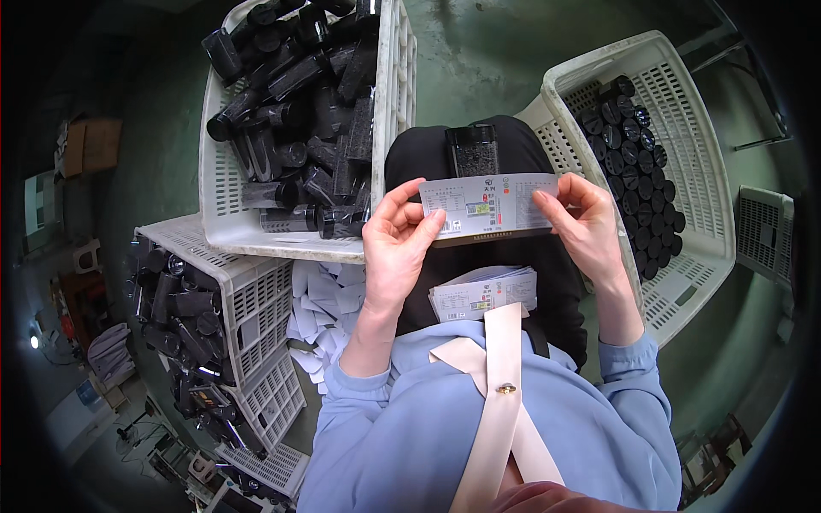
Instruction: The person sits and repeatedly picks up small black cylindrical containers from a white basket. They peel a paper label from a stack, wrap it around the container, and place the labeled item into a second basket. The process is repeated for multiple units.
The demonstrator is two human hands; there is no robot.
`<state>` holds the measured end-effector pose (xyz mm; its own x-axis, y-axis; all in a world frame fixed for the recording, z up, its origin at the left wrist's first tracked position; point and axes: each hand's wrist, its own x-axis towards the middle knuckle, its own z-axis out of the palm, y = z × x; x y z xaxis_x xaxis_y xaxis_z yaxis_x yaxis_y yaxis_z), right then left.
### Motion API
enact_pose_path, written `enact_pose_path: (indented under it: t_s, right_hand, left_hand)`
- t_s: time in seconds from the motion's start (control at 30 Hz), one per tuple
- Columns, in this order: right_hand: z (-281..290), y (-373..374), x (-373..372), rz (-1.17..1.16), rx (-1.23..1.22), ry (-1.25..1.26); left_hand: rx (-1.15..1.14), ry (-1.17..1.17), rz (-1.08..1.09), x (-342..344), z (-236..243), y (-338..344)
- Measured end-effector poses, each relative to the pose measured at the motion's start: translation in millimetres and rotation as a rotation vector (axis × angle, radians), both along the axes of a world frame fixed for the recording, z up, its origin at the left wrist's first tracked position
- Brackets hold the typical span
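A long silver-grey printed label (pixel 466 209) is stretched level between my two hands, above my lap. My left hand (pixel 400 244) pinches its left end between thumb and fingers. At the other end, my right hand (pixel 586 224) grips it the same way. Just behind the label, a clear jar with a black lid and dark grains inside (pixel 474 147) rests on my dark-trousered legs; its lower part is hidden by the label. Closer to my body, a stack of similar labels (pixel 457 299) lies on my lap.
At the far left, a white plastic crate (pixel 380 120) holds a jumble of dark jars. Another crate (pixel 252 299) of jars stands below it. White paper pieces (pixel 323 299) lie heaped beside my left arm. On the right, a tilted crate (pixel 714 201) contains black-lidded jars in rows.
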<state>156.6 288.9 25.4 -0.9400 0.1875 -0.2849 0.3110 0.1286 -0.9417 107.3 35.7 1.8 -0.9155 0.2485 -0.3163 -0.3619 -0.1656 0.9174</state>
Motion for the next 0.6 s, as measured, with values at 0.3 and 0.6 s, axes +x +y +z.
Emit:
enact_pose_path:
  t_s: [0.3, 0.6]
  right_hand:
    - [-18, 4, -17, -0.002, 0.019, -0.013]
    - [-20, 6, -20, -0.008, 0.007, -0.038]
  left_hand:
    - [-0.064, 0.08, 0.028, -9, -18, 3]
    - [-0.079, 0.08, 0.038, -11, -22, 5]
